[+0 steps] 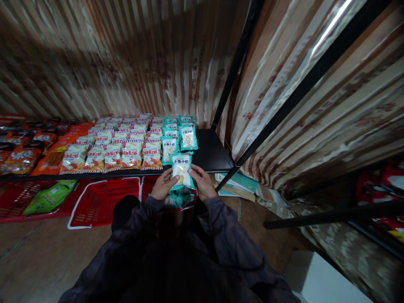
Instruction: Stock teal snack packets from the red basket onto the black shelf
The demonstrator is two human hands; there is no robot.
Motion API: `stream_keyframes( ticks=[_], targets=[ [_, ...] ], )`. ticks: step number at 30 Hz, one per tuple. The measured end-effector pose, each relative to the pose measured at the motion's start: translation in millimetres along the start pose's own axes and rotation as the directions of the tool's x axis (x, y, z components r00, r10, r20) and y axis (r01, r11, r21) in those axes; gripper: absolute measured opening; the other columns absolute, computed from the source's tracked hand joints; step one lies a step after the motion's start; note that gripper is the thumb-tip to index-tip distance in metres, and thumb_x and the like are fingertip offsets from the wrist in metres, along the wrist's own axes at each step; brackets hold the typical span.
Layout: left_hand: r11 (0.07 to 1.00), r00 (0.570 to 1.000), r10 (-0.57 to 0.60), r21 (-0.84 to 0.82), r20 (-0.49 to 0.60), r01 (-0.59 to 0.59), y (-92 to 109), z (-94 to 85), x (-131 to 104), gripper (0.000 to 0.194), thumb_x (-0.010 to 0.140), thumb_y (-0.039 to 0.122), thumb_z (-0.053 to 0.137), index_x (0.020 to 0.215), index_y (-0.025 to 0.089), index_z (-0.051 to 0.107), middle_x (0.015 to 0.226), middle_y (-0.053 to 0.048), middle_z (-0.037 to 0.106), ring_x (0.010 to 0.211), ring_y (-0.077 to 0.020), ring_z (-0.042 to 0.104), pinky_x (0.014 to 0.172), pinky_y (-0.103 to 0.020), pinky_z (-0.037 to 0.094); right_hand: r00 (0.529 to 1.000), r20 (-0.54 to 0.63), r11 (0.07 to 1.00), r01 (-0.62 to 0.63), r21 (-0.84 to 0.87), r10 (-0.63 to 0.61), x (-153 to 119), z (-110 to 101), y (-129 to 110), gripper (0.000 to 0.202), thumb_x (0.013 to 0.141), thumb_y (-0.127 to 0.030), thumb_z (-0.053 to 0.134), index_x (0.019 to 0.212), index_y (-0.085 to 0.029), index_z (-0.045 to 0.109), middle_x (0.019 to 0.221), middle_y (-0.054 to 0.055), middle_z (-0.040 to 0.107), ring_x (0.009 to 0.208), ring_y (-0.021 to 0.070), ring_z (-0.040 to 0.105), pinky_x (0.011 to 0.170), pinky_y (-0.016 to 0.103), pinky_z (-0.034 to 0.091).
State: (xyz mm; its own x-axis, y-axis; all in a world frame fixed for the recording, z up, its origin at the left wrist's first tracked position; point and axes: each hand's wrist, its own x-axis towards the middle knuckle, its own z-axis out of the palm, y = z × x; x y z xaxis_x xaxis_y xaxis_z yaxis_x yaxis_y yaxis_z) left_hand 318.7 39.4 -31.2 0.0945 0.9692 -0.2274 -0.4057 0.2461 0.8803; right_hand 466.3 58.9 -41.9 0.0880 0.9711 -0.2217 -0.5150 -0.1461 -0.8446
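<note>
A teal and white snack bag (182, 168) is held upright between my two hands, in front of the shelf edge. My left hand (163, 184) grips its left side, thumb across the front. On the opposite edge my right hand (203, 182) pinches the bag with thumb and fingers. Just behind it, matching teal snack bags (188, 136) stand in two columns on the black shelf (208, 151). Below my hands, more teal bags (178, 199) lie in a red basket, partly hidden by my arms.
White and red snack bags (131, 153) fill rows left of the teal ones, with orange packets (52, 155) farther left. Red baskets (104, 200) sit under the shelf, one holding a green bag (49, 196). Black posts (268, 143) and a pleated curtain (142, 54) border the right and back.
</note>
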Motion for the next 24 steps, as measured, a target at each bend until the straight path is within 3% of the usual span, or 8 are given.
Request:
stream_keyframes(
  ticks=[5,11,16,24],
  targets=[
    [0.993,0.995,-0.096,-0.068,0.008,0.096,5.3,5.1,-8.7,0.071,0.049,0.031,0.085,0.112,0.016,0.056,0.110,-0.011,0.067,0.100,-0.0255,0.063,0.084,-0.035,0.051,0.996,-0.069,0.999,0.053,0.006,-0.052,3.1,2.2,0.8,0.044,0.053,-0.035,0.083,0.091,-0.018,0.067,0.075,0.000,0.072,0.067,0.0157,0.065,0.068,0.030,0.054],
    [0.995,0.995,-0.053,-0.094,-0.086,0.045,2.9,-0.6,-3.2,0.055,0.057,0.026,0.081,0.107,0.014,0.060,0.105,-0.011,0.069,0.088,-0.0206,0.065,0.075,-0.030,0.051,0.999,-0.021,0.997,0.042,-0.062,-0.043,-12.7,6.9,-5.8,0.049,0.059,-0.045,0.078,0.100,-0.021,0.065,0.088,0.001,0.071,0.079,0.0169,0.065,0.071,0.029,0.053],
    [0.994,0.995,-0.037,-0.109,-0.095,0.026,4.5,-3.6,1.6,0.045,0.062,0.024,0.078,0.103,0.013,0.062,0.094,-0.008,0.070,0.080,-0.0166,0.065,0.072,-0.028,0.051,0.997,0.068,0.997,-0.023,-0.071,0.028,-21.9,5.1,-2.7,0.053,0.053,-0.038,0.083,0.101,-0.024,0.064,0.090,0.000,0.070,0.082,0.0154,0.064,0.070,0.027,0.052],
    [0.994,0.990,-0.088,-0.072,-0.110,0.080,12.1,-0.8,-2.1,0.037,0.064,0.022,0.076,0.097,0.013,0.063,0.081,-0.006,0.069,0.076,-0.0148,0.064,0.070,-0.027,0.050,0.995,0.093,0.990,0.033,-0.136,-0.020,-15.9,-2.0,5.8,0.052,0.053,-0.038,0.082,0.099,-0.021,0.065,0.094,0.003,0.071,0.085,0.0173,0.065,0.076,0.031,0.052]
  ],
)
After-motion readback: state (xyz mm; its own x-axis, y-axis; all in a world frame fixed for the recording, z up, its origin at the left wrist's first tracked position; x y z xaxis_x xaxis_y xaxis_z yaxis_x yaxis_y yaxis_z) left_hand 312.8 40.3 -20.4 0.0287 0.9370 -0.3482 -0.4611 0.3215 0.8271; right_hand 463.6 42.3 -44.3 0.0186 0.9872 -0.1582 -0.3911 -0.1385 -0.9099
